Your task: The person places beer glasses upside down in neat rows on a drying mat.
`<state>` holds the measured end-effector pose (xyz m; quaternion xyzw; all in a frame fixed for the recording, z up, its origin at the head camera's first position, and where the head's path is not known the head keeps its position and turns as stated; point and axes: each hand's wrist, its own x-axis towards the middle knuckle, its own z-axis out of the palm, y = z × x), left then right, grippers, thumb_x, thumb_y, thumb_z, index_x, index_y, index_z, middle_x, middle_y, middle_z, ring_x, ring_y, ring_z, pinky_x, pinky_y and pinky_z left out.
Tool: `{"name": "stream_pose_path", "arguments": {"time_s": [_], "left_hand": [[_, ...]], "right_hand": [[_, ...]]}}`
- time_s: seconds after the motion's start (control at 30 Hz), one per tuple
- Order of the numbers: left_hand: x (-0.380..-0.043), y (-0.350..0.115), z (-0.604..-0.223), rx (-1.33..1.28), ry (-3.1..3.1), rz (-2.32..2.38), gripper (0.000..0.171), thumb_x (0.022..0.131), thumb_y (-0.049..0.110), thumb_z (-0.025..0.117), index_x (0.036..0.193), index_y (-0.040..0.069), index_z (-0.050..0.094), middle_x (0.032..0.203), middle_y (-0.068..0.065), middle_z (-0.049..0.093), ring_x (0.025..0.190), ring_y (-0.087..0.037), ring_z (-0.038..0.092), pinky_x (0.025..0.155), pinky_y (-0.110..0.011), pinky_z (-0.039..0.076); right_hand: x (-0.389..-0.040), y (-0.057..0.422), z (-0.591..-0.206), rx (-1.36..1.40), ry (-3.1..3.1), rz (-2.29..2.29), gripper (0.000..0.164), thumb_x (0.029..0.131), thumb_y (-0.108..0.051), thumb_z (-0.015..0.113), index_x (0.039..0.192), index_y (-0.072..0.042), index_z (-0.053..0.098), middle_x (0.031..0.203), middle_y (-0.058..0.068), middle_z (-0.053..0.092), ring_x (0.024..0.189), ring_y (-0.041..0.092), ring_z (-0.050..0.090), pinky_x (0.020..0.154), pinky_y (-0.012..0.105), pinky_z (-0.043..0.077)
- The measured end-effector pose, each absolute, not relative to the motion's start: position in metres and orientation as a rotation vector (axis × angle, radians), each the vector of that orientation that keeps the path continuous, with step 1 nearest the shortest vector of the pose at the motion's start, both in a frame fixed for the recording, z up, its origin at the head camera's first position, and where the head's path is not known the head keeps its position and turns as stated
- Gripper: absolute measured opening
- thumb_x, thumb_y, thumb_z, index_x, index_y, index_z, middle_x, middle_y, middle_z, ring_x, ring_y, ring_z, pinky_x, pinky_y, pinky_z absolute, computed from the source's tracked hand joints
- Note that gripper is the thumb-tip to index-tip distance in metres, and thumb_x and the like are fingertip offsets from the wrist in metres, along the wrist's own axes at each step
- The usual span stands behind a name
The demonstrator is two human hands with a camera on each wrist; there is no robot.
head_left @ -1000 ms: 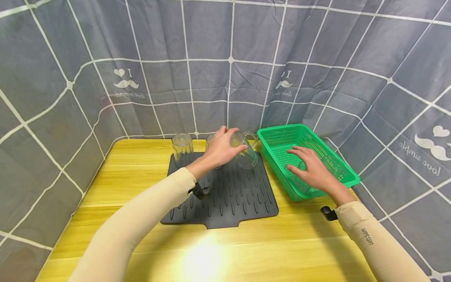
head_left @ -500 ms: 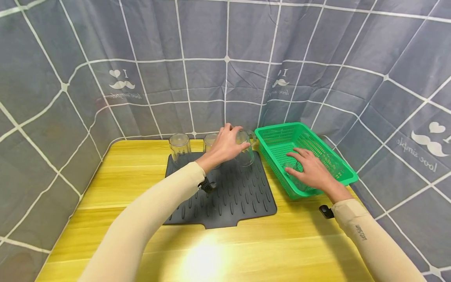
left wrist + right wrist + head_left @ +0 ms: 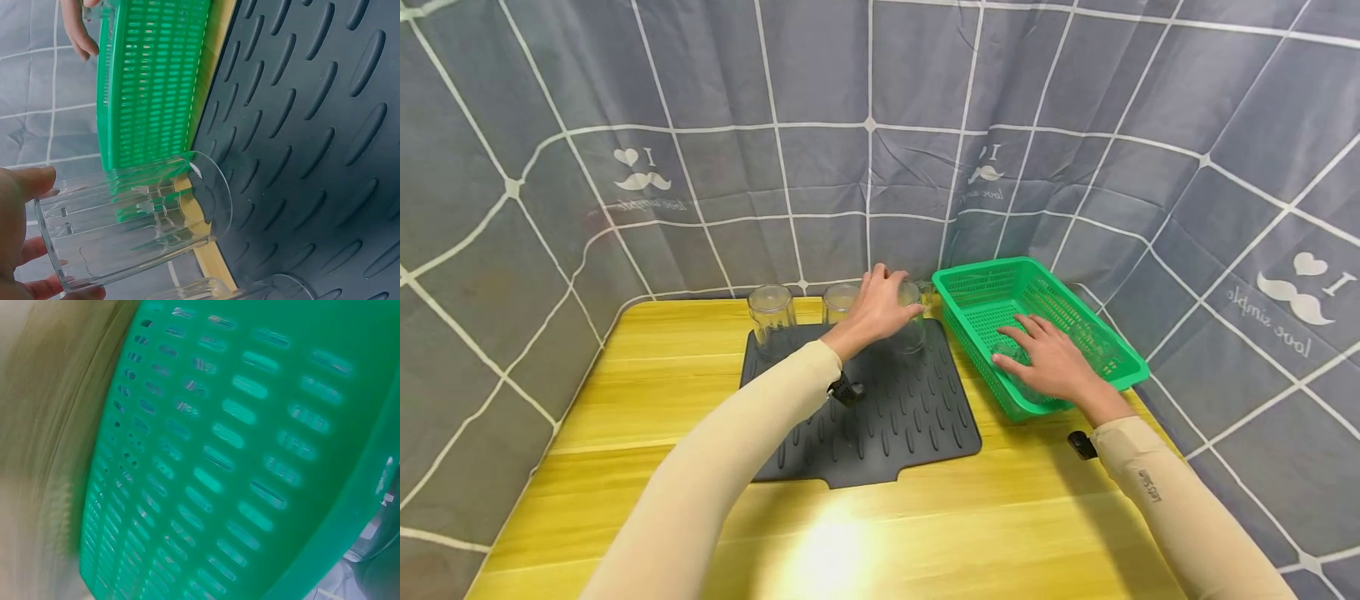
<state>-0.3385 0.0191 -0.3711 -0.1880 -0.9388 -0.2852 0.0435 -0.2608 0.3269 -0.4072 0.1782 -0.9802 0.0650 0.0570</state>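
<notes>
"What did the room look like on your feed?"

"I saw a grey, white-gridded curtain [image 3: 827,75] around a yellow wood-grain table [image 3: 647,392], and a dark ridged mat [image 3: 880,433] lying on it."

"And the hands?"

"The left hand [image 3: 880,304] gripped a glass mug [image 3: 912,333], mouth down at the mat's far right corner, near two standing glasses [image 3: 772,317]. The right hand [image 3: 1048,358] was in the green basket [image 3: 973,346], over another glass [image 3: 1009,353]; I couldn't tell whether it grasped it."
</notes>
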Motion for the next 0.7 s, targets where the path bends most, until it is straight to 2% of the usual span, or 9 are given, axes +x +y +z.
{"name": "stream_pose_path", "arguments": {"time_s": [0.23,0.37,0.7], "left_hand": [[-0.346,0.022,-0.379,-0.585,-2.876,-0.819,0.069,0.094,0.045,0.069,0.151,0.013,0.047,0.139,-0.014,0.041,0.117,-0.029,0.041,0.092,-0.045,0.045],[-0.349,0.025,-0.382,-0.59,-2.885,-0.781,0.07,0.094,0.049,0.068,0.151,0.014,0.046,0.14,-0.014,0.041,0.117,-0.029,0.042,0.092,-0.045,0.047],[-0.355,0.032,-0.39,-0.604,-2.911,-0.787,0.069,0.095,0.043,0.069,0.151,0.011,0.046,0.144,-0.017,0.038,0.125,-0.034,0.04,0.095,-0.05,0.047]], "right_hand": [[-0.262,0.327,-0.41,0.515,-3.025,0.15,0.072,0.101,-0.063,0.042,0.157,-0.018,0.038,0.164,0.022,0.025,0.15,0.046,0.019,0.116,0.068,0.019],[-0.264,0.327,-0.41,0.502,-3.033,0.144,0.073,0.1,-0.065,0.043,0.158,-0.02,0.035,0.164,0.021,0.024,0.151,0.045,0.019,0.116,0.069,0.019],[-0.262,0.325,-0.411,0.494,-3.037,0.144,0.075,0.098,-0.066,0.047,0.157,-0.019,0.038,0.163,0.021,0.025,0.149,0.045,0.023,0.114,0.071,0.019]]}}
